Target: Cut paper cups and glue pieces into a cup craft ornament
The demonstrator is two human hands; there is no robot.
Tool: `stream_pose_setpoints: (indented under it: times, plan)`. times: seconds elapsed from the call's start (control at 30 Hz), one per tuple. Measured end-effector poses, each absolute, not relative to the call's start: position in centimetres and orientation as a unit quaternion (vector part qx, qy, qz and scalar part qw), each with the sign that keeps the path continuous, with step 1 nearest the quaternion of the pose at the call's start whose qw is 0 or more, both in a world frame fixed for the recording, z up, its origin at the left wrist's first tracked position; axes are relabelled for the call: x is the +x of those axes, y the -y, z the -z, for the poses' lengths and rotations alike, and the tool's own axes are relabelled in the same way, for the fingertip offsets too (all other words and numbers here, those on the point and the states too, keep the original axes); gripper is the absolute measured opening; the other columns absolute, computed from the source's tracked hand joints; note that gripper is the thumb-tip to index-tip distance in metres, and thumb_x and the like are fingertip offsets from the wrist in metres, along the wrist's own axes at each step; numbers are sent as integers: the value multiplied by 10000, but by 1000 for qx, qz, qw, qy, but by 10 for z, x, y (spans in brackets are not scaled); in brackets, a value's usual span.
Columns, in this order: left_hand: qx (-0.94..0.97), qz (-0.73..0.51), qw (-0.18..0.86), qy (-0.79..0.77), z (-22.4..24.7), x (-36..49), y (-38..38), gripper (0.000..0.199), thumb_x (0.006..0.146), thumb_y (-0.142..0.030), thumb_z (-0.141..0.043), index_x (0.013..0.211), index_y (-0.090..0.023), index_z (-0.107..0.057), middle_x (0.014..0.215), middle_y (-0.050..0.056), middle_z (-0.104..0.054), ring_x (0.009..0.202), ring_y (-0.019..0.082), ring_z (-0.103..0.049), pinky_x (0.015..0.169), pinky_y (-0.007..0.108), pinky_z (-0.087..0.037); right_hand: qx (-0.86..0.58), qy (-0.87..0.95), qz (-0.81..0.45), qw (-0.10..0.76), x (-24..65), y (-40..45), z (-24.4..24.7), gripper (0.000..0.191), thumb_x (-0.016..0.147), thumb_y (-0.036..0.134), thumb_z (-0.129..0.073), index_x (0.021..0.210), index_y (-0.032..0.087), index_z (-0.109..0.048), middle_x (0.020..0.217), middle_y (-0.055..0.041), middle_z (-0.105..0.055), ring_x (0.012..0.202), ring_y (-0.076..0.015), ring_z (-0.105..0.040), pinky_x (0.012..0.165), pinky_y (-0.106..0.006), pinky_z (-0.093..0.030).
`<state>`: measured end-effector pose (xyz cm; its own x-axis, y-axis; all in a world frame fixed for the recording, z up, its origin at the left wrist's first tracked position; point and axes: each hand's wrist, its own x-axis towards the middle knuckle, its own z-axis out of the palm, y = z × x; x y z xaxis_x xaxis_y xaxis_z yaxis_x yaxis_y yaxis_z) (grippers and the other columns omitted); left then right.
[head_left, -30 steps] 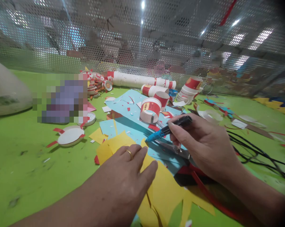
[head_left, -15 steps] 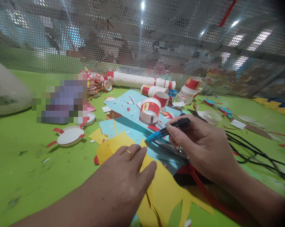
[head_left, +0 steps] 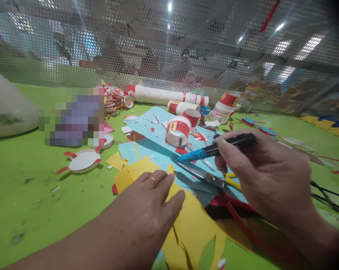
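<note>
My left hand point(head_left: 147, 206), with a gold ring, lies flat on yellow paper point(head_left: 196, 228), its fingers slightly apart. Held in my right hand point(head_left: 265, 172) is a black marker point(head_left: 228, 145) with a blue front part, pointing left over blue paper point(head_left: 155, 153). Just under the marker are scissors point(head_left: 203, 174) with metal blades; a yellow handle and red handles show beside and below my right hand. Red-and-white paper cups point(head_left: 177, 131) rest on the blue paper behind the marker.
A long stack of white cups point(head_left: 160, 94) lies near the mesh. At left is a white disc with red strips point(head_left: 83, 161). More cups point(head_left: 225, 107) lean at back right. Black cords point(head_left: 329, 197) lie at far right. Paper scraps are scattered about.
My right hand and the marker have moved right, away from my left fingertips, uncovering more of the scissors. My left hand has stayed nearly in place.
</note>
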<state>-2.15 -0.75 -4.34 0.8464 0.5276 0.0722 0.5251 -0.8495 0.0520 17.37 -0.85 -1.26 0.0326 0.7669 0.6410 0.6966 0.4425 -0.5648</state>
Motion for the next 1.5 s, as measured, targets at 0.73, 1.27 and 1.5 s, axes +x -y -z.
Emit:
stream_pose_setpoints:
  times: [0.73,1.27,1.5]
  plan:
    - [960,-73,17,-270,46,-21,7,328,753,-146,-490,1068,-116,-578,1181,209,-577,1105,351,-491,911,509,-391,-491,725,-107,471,168,1,26,55,831,191,-579,796,160,-605,600,48,-558,481,-47,-482,441,-147,-389]
    - [959,-90,-14,-269,49,-21,8,264,768,-152,-463,997,-132,-594,1067,183,-617,1024,317,-524,880,479,-421,-490,729,-121,463,168,0,29,33,835,183,-578,818,179,-606,631,58,-571,519,-41,-506,467,-137,-401]
    - [960,-87,5,-265,47,-22,7,275,775,-158,-451,1005,-118,-597,1063,199,-615,1048,339,-522,874,495,-415,-488,738,-88,456,168,1,29,27,824,165,-593,810,186,-602,632,71,-573,507,-28,-502,460,-121,-393]
